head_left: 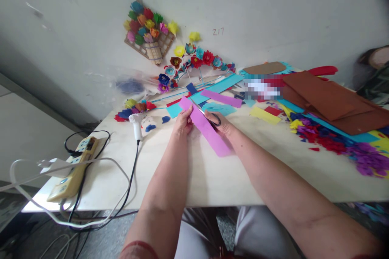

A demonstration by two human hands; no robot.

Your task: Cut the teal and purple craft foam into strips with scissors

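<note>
A long purple strip (209, 133) slants across the space between my hands, above the pale table. My left hand (184, 120) pinches its left edge near the upper end. In my right hand (221, 123) is a pair of scissors (215, 119) with dark handles; the blades point up and left and lie at the strip near my left fingers. Whether the blades are apart is too small to tell. Just beyond, another purple strip (221, 98) rests on a light-blue strip (225, 88).
A white glue gun (136, 126) stands left of my hands, its cord running to a power strip (73, 170). Brown sheets (334, 99) and colourful scraps (328, 139) lie at the right. Handmade flowers (194, 58) stand at the back by the wall.
</note>
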